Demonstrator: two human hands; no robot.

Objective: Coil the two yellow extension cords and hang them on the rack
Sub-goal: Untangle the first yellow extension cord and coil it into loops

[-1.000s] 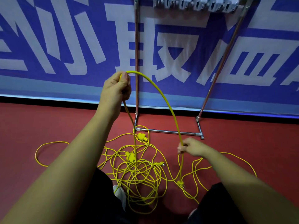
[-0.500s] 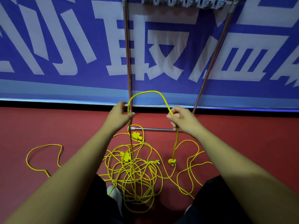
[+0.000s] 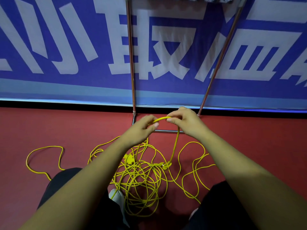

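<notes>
Yellow extension cords (image 3: 141, 181) lie tangled in a heap on the red floor between my knees, with loose loops trailing left and right. My left hand (image 3: 142, 128) and my right hand (image 3: 184, 120) are close together above the heap, each pinching the same short arc of yellow cord. From my right hand a strand drops down to a yellow plug (image 3: 167, 165) hanging just above the heap. A yellow socket block (image 3: 129, 158) lies in the tangle. The metal rack (image 3: 131, 63) stands straight ahead against the wall; its top bar is cut off by the frame.
The rack's low crossbar (image 3: 167, 130) runs along the floor just behind my hands. A blue banner with large white characters (image 3: 66, 47) covers the wall. My dark-trousered knees (image 3: 63, 181) and a white shoe (image 3: 116, 195) flank the heap.
My hands have come together and lowered, shrinking the tall arc of cord into a small loop. The plug below my right hand has risen slightly.
</notes>
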